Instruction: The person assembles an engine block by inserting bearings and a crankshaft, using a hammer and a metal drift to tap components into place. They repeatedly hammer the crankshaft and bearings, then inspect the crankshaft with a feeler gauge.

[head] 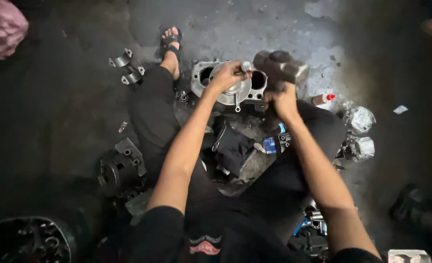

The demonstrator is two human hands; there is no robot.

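Black-sleeved forearms of a seated person reach forward from the lower edge of the view, over black trousers.

Left hand (227, 75): fingers curled together around a short silver metal rod (245, 65), held upright on a round silver metal disc-shaped part (235, 90). That disc lies on a grey twin-bore metal cylinder block (202, 75) on the stained concrete floor (255, 24), just ahead of the knees.

Right hand (281, 100): fingers clamped tight on the handle below a heavy dark grey metal hammer head (280, 65), which is raised just right of the rod, near it but apart.

Surroundings: sandalled foot (171, 44) beside the block's left edge; two curved grey metal clamps (127, 66) further left; small bottle with a red cap (323, 99) right of the hammer; crumpled foil-wrapped parts (361, 131) at the right; dark round engine casing (121, 170) at the left thigh. Open floor lies beyond the block, toward the top edge.
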